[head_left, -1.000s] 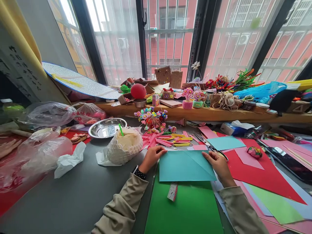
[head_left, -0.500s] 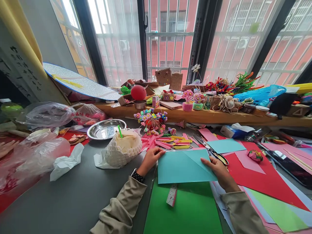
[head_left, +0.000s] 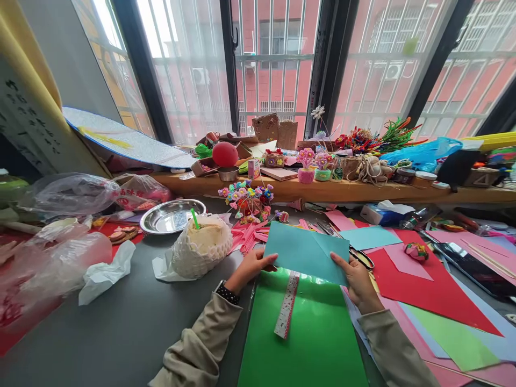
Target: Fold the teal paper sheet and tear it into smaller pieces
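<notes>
A sheet of blue paper [head_left: 300, 250] is held up by its two sides, over the far end of a green sheet [head_left: 314, 333]. My left hand [head_left: 250, 269] pinches its left edge, thumb on top. On the right edge, my right hand [head_left: 358, 279] grips it with the thumb across the front. A diagonal line crosses the paper's right part. Below it, a patterned ruler [head_left: 287, 306] lies on the green sheet. Scissors [head_left: 363, 258] show partly behind the right hand. Another blue piece [head_left: 373, 237] rests farther right.
A coconut in white netting [head_left: 201, 247] with a green straw stands left, before a metal plate [head_left: 173, 216]. Plastic bags [head_left: 76, 258] lie far left. Red paper [head_left: 435, 290], other coloured sheets and a phone [head_left: 471, 263] cover the right. Beaded flowers [head_left: 248, 201] stand near the sill.
Both hands have raised the blue paper off the green sheet and tilted it up, baring more of the ruler. The view has shifted slightly.
</notes>
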The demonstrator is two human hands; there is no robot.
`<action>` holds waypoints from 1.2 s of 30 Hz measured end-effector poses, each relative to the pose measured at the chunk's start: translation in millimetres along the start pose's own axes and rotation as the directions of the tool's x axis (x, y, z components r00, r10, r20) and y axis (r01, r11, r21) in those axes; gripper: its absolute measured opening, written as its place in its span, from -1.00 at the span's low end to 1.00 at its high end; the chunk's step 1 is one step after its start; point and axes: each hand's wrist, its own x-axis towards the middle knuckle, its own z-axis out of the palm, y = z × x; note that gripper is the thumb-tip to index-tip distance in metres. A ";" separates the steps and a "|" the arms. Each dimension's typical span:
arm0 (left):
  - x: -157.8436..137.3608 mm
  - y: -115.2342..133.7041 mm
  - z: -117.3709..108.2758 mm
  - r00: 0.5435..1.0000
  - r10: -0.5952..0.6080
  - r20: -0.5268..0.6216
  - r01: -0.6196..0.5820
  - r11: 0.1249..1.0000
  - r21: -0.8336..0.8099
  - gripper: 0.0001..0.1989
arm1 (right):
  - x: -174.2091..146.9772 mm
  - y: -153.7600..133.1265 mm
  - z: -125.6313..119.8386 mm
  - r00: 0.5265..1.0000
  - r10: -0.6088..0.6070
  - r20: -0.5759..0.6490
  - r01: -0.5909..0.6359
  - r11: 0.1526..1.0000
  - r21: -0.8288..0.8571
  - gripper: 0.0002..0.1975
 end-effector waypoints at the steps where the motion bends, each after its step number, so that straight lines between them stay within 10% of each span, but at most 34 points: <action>1: 0.1 -0.2 0.4 1.000 -0.019 0.011 0.019 1.000 -0.012 -0.57 | 0.1 1.3 0.9 1.000 0.000 0.004 0.000 1.000 -0.002 -0.68; 12: 1.1 -1.4 -4.3 0.982 -0.070 -0.174 0.019 0.960 -0.279 -0.53 | 2.9 0.3 -5.8 0.997 -0.070 0.013 0.072 0.979 -0.190 -0.75; 17: -2.0 3.5 1.0 0.998 0.000 -0.057 -0.026 0.888 -0.460 -0.45 | -4.1 3.3 2.4 0.996 -0.026 0.085 0.044 0.975 -0.217 -0.74; 36: 2.3 -6.6 9.8 0.992 0.064 0.110 -0.053 0.993 -0.104 -0.62 | -9.3 9.9 12.4 0.972 0.055 0.227 0.038 0.922 -0.385 -0.67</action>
